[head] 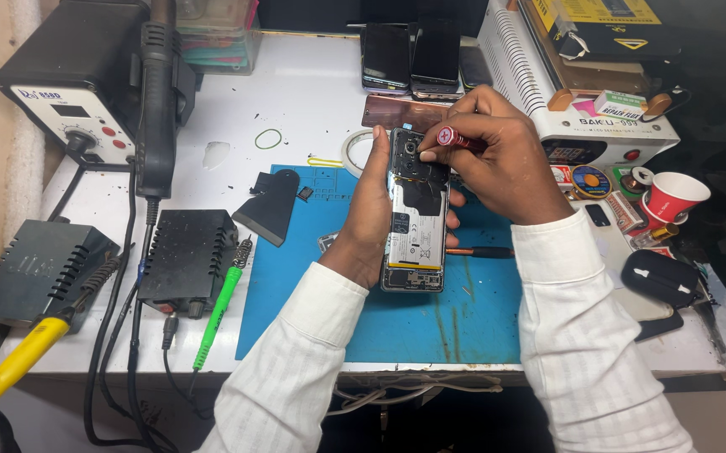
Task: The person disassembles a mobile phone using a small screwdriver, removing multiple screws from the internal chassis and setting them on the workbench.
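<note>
While left hand (369, 210) fingers clamp opened phone (416, 214), keep red screwdriver (461, 139), pinched in right hand (501, 164) fingertips, upright on screw.

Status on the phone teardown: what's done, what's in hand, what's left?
Done: the phone has its back cover off, with battery and inner plates exposed. In hand: the left hand holds it upright above the blue mat, and the right hand works a red-handled screwdriver at the camera end. Left: the dark upper shield and lower board cover are still in place.
</note>
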